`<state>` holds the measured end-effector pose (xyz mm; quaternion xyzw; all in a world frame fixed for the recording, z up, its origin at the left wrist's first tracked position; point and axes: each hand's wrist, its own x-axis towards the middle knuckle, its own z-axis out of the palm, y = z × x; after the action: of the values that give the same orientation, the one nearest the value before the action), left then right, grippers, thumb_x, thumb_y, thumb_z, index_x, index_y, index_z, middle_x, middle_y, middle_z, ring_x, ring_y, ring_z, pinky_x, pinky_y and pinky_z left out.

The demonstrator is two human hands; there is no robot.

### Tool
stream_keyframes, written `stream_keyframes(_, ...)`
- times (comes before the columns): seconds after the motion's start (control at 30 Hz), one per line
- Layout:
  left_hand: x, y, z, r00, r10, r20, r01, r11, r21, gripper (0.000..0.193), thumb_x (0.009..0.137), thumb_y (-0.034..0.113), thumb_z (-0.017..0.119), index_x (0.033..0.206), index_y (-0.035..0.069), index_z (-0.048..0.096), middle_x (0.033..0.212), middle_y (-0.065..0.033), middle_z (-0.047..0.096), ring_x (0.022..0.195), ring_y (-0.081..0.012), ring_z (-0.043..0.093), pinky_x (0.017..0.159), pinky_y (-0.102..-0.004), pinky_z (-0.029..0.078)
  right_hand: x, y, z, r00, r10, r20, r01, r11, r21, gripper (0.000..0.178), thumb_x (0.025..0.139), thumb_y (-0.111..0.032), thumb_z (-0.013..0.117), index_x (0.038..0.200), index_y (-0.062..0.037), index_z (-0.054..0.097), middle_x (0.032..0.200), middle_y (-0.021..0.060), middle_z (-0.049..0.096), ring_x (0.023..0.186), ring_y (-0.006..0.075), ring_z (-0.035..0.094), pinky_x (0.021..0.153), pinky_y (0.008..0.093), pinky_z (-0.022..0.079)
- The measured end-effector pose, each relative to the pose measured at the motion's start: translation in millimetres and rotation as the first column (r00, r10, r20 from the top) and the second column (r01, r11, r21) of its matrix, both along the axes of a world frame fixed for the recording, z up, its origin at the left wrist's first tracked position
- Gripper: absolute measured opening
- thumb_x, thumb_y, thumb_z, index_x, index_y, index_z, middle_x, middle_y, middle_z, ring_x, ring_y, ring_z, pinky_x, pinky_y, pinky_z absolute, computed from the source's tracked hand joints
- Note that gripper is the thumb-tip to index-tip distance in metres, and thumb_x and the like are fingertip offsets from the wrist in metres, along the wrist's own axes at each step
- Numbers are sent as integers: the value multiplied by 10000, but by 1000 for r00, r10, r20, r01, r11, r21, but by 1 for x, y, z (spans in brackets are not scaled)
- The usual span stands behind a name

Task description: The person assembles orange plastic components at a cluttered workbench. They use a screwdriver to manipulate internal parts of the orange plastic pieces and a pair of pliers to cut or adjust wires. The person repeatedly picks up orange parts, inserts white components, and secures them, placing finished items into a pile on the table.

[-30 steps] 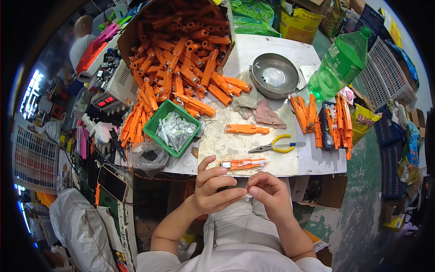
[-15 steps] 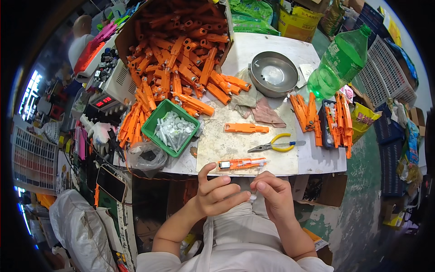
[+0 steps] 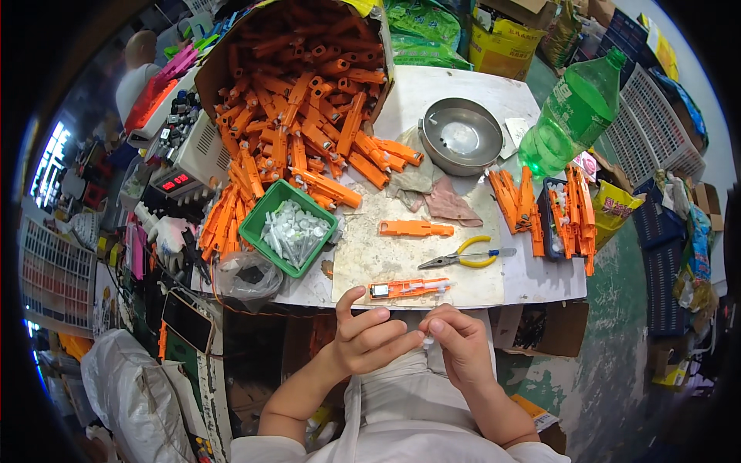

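Over the table's front edge, my two hands meet at a small whitish plastic piece [image 3: 428, 340]. My right hand [image 3: 465, 346] pinches it between thumb and forefinger. My left hand [image 3: 369, 339] has its lowest fingertip against the same piece, with its other fingers fanned out and its thumb hidden. Just beyond lies an opened orange plastic housing [image 3: 409, 288] with white parts and a small metal-looking block in it. Farther back, a second orange housing [image 3: 417, 228] lies beside yellow-handled pliers [image 3: 467, 256]. Left of these, a green tray [image 3: 266, 238] holds translucent white plastic parts.
A big carton [image 3: 212, 73] spills orange housings across the back left. A metal bowl [image 3: 463, 139], a rag [image 3: 451, 203] and a green bottle [image 3: 575, 112] stand or lie toward the back right. More housings fill a dark bin [image 3: 553, 220] at right. A phone [image 3: 187, 320] lies at left.
The view has shifted slightly, so the table items sit a little lower and to the left. My hands stay together on the small piece, the right one drawn slightly closer to the left.
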<state>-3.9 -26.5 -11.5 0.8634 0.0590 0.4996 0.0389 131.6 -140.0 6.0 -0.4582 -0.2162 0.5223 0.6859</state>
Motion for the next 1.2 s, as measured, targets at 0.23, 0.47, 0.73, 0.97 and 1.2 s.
stream_keyframes(0.23, 1, 3, 5, 997, -30, -77, 21, 993, -117, 220, 649, 279, 821, 846, 278, 724, 953, 48, 493, 1114, -179, 398, 1065, -483, 330, 1, 2, 2, 991, -16, -133, 9, 999, -49, 112, 857, -83, 639, 915, 13, 629, 912, 68, 592, 889, 137, 540, 827, 274, 416)
stream_keyframes(0.47, 2, 6, 6, 994, -54, -90, 30, 968, -249, 193, 630, 261, 830, 799, 249, 737, 940, 28, 514, 1121, -200, 401, 1064, -483, 319, 8, -2, -3, 998, 39, 42, -40, 999, 31, 120, 886, -76, 617, 980, 0, 614, 977, 41, 587, 919, 102, 538, 833, 244, 423)
stream_keyframes(0.73, 0, 10, 5, 992, -22, -125, -12, 966, -258, 182, 635, 249, 823, 792, 233, 731, 960, 22, 535, 1126, -212, 401, 1051, -490, 320, 7, 1, -5, 972, -92, 217, 75, 993, 86, 138, 870, -65, 642, 986, 9, 624, 993, 60, 580, 915, 113, 535, 820, 242, 423)
stream_keyframes(0.97, -17, 37, -6, 932, 184, -311, -274, 922, -275, 135, 673, 160, 784, 775, 145, 697, 973, -19, 549, 1117, -276, 428, 1009, -502, 320, 18, -2, -6, 812, -211, 544, 185, 977, 103, 111, 833, -51, 666, 920, 12, 638, 927, 85, 596, 867, 158, 551, 799, 257, 426)
stream_keyframes(1.2, -3, 37, -6, 899, 176, -400, -254, 955, -151, 171, 681, 163, 766, 819, 139, 669, 1025, -29, 547, 1135, -272, 446, 1028, -521, 300, 19, -3, -11, 791, -173, 586, 181, 982, 45, 97, 834, -44, 657, 910, 10, 631, 923, 80, 587, 879, 154, 540, 813, 261, 416)
